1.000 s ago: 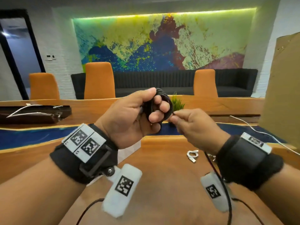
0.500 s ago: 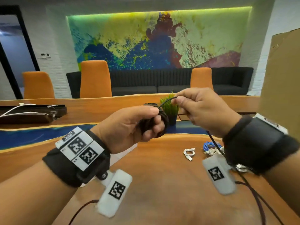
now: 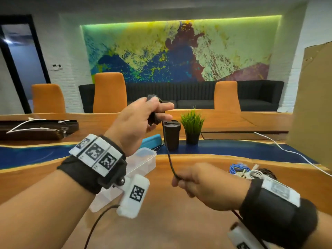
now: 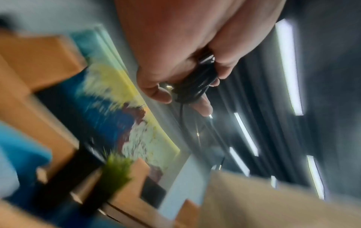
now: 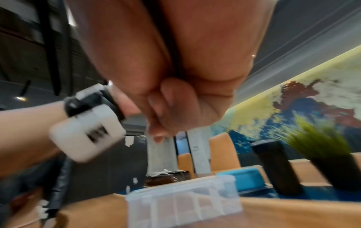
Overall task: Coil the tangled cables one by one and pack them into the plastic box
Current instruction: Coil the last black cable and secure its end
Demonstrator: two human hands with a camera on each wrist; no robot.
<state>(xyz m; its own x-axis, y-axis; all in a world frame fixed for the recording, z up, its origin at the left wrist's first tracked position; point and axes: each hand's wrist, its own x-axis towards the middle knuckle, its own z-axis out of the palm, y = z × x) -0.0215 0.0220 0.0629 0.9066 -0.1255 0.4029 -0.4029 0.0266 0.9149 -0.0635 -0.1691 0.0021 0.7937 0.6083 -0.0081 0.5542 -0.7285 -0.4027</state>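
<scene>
Overhead, left hand (image 3: 136, 121) grips black cable (image 3: 168, 157) coil; right hand (image 3: 203, 186) pinches its tail.

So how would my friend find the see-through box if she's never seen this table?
Start at the long wooden table with the blue stripe across it. Near the front, just under the left hand, sits the plastic box. It is the only clear thing there, with little dividers inside; the case behind it is solid blue and the cup is black.

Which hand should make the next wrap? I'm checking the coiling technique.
Right. The right hand pinches the black cable at its free run, while the left hand grips the coil and likely just steadies it.
</scene>
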